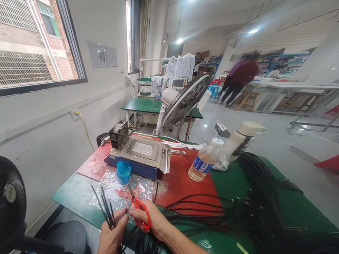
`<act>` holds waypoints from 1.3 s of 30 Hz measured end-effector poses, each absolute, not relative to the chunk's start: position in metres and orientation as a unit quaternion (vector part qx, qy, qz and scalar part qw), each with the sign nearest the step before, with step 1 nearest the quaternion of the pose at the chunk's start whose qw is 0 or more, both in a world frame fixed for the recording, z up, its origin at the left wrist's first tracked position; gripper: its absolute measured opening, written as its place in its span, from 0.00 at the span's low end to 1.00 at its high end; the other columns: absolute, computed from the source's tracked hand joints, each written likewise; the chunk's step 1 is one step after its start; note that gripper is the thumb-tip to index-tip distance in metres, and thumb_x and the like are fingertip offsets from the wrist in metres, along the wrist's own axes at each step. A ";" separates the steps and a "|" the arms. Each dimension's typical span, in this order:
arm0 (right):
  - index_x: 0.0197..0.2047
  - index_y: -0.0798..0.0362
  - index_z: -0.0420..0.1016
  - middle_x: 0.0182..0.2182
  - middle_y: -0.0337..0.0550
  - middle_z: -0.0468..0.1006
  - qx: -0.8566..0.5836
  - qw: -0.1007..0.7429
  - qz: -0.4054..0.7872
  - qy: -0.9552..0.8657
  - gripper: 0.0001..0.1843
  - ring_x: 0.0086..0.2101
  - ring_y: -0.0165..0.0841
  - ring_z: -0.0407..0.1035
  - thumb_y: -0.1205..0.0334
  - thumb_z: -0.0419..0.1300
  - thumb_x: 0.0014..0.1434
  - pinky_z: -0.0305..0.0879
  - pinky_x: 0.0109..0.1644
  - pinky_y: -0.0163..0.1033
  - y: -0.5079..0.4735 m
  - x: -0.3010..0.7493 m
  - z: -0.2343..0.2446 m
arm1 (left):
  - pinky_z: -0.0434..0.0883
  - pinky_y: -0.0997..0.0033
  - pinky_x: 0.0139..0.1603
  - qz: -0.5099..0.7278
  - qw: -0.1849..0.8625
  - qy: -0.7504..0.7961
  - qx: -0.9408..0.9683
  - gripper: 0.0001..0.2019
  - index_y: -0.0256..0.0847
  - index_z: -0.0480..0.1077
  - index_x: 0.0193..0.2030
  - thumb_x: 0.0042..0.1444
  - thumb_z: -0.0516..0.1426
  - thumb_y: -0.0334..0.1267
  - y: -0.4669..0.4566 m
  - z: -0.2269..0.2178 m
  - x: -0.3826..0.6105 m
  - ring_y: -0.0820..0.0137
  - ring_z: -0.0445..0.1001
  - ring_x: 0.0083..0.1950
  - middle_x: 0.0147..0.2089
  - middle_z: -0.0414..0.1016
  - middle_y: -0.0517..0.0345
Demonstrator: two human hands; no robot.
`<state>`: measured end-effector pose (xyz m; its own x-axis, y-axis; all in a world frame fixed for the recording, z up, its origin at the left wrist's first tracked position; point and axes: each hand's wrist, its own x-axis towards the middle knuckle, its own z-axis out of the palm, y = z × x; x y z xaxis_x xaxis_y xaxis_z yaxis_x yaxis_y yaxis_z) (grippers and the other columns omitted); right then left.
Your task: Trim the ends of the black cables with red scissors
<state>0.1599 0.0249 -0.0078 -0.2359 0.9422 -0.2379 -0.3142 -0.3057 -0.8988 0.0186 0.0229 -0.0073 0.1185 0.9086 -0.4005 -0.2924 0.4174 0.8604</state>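
Note:
Several black cables (105, 204) stick up out of my left hand (112, 235), which is closed round them near their ends. My right hand (151, 218) is closed on red-handled scissors (141, 213), their blades pointing up and away from me. The fingertips of both hands meet at a small dark cable end, too small to make out well. Below my hands hang more black cables (146, 248). Beyond them lies a clear plastic sheet (106, 186) scattered with small red and pale bits (127, 193). A blue cup (123, 172) stands on the sheet.
Behind the cup sits a blue-sided machine (134, 167) with a flat metal top and a small fan (120, 136). A bottle (200, 165) and a pale flask (242, 139) stand right. A black cable heap (260, 202) covers the table's right. A black fan (7, 210) stands left; a person (243, 74) leans farther back.

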 end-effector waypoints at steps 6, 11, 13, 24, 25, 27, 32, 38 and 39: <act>0.25 0.56 0.65 0.12 0.28 0.59 -0.433 0.451 0.674 -0.393 0.24 0.13 0.20 0.51 0.44 0.68 0.41 0.46 0.15 0.28 0.025 0.159 -0.009 | 0.72 0.68 0.39 0.435 0.686 0.493 0.313 0.23 0.36 0.79 0.37 0.32 0.70 0.45 0.024 -0.004 0.019 0.61 0.77 0.35 0.27 0.80 0.53; 0.24 0.55 0.63 0.12 0.28 0.58 -0.439 0.460 0.669 -0.385 0.26 0.13 0.20 0.51 0.41 0.65 0.43 0.44 0.15 0.28 0.024 0.159 -0.006 | 0.72 0.70 0.39 0.437 0.667 0.506 0.329 0.25 0.34 0.79 0.38 0.31 0.70 0.45 0.026 -0.017 0.015 0.58 0.77 0.42 0.37 0.81 0.49; 0.24 0.55 0.63 0.12 0.28 0.58 -0.442 0.458 0.669 -0.384 0.26 0.13 0.20 0.51 0.40 0.65 0.43 0.44 0.15 0.29 0.025 0.159 -0.006 | 0.71 0.70 0.38 0.439 0.661 0.510 0.331 0.25 0.35 0.79 0.38 0.31 0.70 0.45 0.027 -0.020 0.014 0.59 0.77 0.41 0.37 0.81 0.50; 0.26 0.56 0.72 0.18 0.33 0.62 -0.508 0.451 0.502 -0.535 0.18 0.21 0.24 0.53 0.48 0.66 0.46 0.47 0.24 0.31 0.024 0.160 -0.012 | 0.49 0.80 0.13 0.459 0.698 0.471 0.282 0.22 0.34 0.78 0.38 0.35 0.70 0.43 0.023 -0.005 0.017 0.83 0.49 0.13 0.11 0.56 0.72; 0.26 0.56 0.73 0.19 0.34 0.62 -0.514 0.449 0.472 -0.558 0.18 0.22 0.24 0.53 0.48 0.65 0.47 0.47 0.25 0.31 0.023 0.159 -0.012 | 0.47 0.80 0.13 0.463 0.695 0.472 0.283 0.22 0.34 0.77 0.38 0.36 0.69 0.44 0.023 -0.007 0.017 0.83 0.47 0.13 0.11 0.54 0.73; 0.26 0.56 0.74 0.19 0.34 0.62 -0.519 0.448 0.420 -0.594 0.17 0.22 0.25 0.54 0.48 0.64 0.49 0.46 0.25 0.32 0.021 0.158 -0.011 | 0.45 0.82 0.14 0.473 0.683 0.476 0.288 0.22 0.34 0.76 0.40 0.38 0.68 0.45 0.024 -0.011 0.015 0.84 0.46 0.14 0.12 0.53 0.73; 0.24 0.55 0.71 0.18 0.34 0.59 -0.508 0.438 0.363 -0.647 0.19 0.22 0.26 0.52 0.46 0.62 0.50 0.45 0.27 0.33 0.015 0.148 -0.015 | 0.47 0.82 0.14 0.489 0.665 0.498 0.267 0.25 0.35 0.74 0.42 0.37 0.68 0.45 0.023 -0.011 0.011 0.85 0.51 0.15 0.23 0.72 0.61; 0.20 0.55 0.64 0.17 0.32 0.56 -0.516 0.452 0.445 -0.575 0.21 0.20 0.24 0.50 0.47 0.60 0.51 0.46 0.24 0.32 0.006 0.140 -0.005 | 0.46 0.81 0.14 0.506 0.647 0.487 0.297 0.22 0.32 0.74 0.42 0.43 0.66 0.46 0.017 0.007 0.005 0.82 0.48 0.15 0.13 0.56 0.72; 0.21 0.55 0.65 0.16 0.32 0.57 -0.521 0.466 0.463 -0.545 0.20 0.19 0.23 0.51 0.47 0.61 0.51 0.47 0.23 0.31 0.005 0.144 0.002 | 0.45 0.81 0.14 0.516 0.638 0.488 0.297 0.22 0.31 0.74 0.41 0.44 0.65 0.47 0.016 0.009 0.002 0.82 0.47 0.15 0.13 0.55 0.72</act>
<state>0.1437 0.0050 0.0019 -0.0216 0.9994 0.0258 0.1368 0.0285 -0.9902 0.0015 0.0163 0.0092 -0.0092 0.9488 -0.3158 -0.3680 0.2905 0.8833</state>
